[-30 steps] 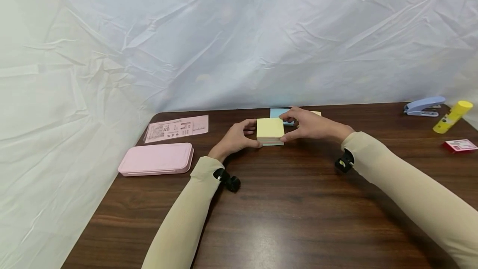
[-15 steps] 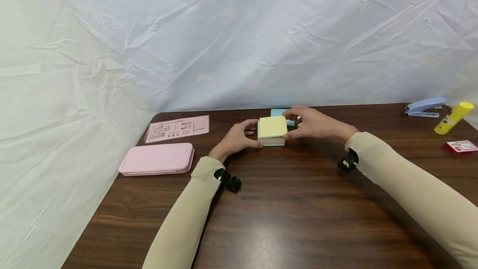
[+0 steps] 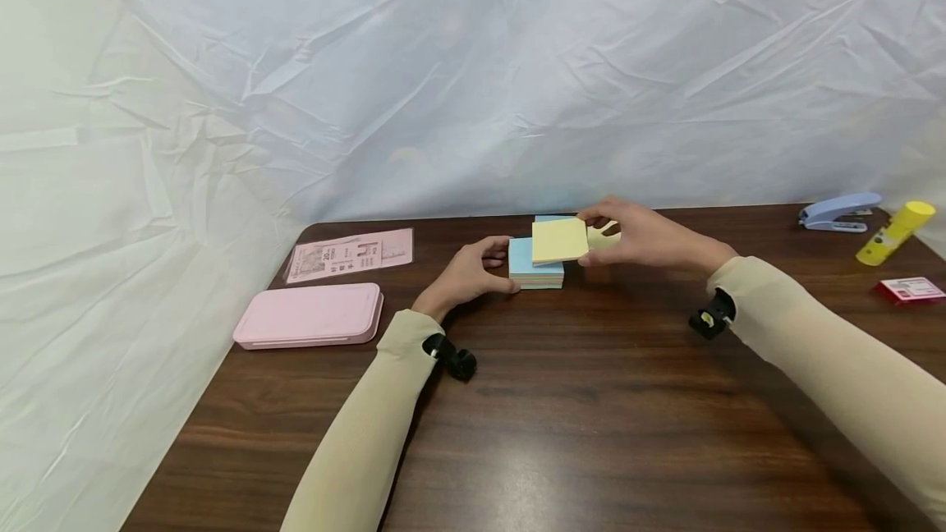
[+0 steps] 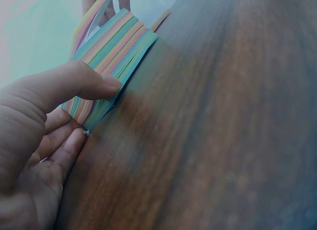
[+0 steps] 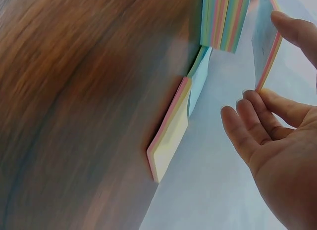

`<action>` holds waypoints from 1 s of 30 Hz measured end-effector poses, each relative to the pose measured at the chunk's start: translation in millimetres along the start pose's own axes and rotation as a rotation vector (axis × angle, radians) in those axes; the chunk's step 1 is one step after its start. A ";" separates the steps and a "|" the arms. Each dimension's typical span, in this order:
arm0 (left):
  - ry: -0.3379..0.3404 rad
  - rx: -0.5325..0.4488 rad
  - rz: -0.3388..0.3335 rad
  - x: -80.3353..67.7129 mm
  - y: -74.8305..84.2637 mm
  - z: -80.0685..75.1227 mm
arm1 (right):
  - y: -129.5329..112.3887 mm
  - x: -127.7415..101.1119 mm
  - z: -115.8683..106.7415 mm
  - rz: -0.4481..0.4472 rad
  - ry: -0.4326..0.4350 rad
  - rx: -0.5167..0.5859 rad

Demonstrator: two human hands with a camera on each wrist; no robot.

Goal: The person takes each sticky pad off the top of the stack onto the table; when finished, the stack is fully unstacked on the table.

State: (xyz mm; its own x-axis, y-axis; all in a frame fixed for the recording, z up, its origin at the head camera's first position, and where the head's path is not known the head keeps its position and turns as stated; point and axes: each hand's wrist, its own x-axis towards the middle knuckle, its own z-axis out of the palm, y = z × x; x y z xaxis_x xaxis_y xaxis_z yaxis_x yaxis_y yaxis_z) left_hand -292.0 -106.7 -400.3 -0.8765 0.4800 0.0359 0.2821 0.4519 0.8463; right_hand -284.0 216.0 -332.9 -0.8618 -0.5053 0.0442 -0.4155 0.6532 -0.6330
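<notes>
- The left hand (image 3: pixel 466 273) steadies the note block (image 3: pixel 535 268), thumb and fingers curled against its left side; in the left wrist view the thumb (image 4: pixel 74 81) presses the striped edge of the block (image 4: pixel 111 57), with the other fingers tucked at its lower corner.
- The block stands on the table (image 3: pixel 591 401), near the middle of the back edge, its top now showing blue.
- The right hand (image 3: pixel 643 236) pinches a thin yellow pad (image 3: pixel 559 240) by its right edge, thumb on one side and fingertips on the other, holding it just above the block and shifted towards the right and back.
- In the right wrist view the pad (image 5: pixel 270 52) is caught between the thumb and a fingertip, while the remaining fingers (image 5: pixel 242 131) lie loose and apart.
- Handling, as a judgement: the lifted pad is light and somewhat floppy; paper layers can fan, bend or shear apart, so a grip across an edge, clamping all sheets, seems best.
- The block looks heavier and stiff as a whole, but its layers may slide; a hold on two opposite sides suits it.
- Behind the block lie another thin pad (image 5: pixel 171 136) and a blue pad (image 5: pixel 200 81), flat on the table.
- A pink case (image 3: pixel 309 314) sits towards the left edge; a stapler (image 3: pixel 838 210) and glue stick (image 3: pixel 894 231) lie near the back right corner.
</notes>
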 end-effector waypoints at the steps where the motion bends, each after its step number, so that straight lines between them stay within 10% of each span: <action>1: 0.000 0.001 0.000 -0.2 0.0 -0.1 | 1.2 -1.1 -1.6 0.001 0.000 -0.004; 30: 0.004 0.006 0.007 -0.2 1.5 -0.4 | 53.4 -35.0 -44.0 0.119 0.025 -0.101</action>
State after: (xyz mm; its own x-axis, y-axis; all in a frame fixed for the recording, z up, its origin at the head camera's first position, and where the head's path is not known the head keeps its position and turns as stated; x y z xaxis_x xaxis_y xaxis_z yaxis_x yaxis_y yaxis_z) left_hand -291.5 -106.5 -398.8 -0.8761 0.4802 0.0441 0.2908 0.4533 0.8426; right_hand -288.8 293.4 -334.3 -0.9132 -0.4075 -0.0071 -0.3357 0.7619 -0.5539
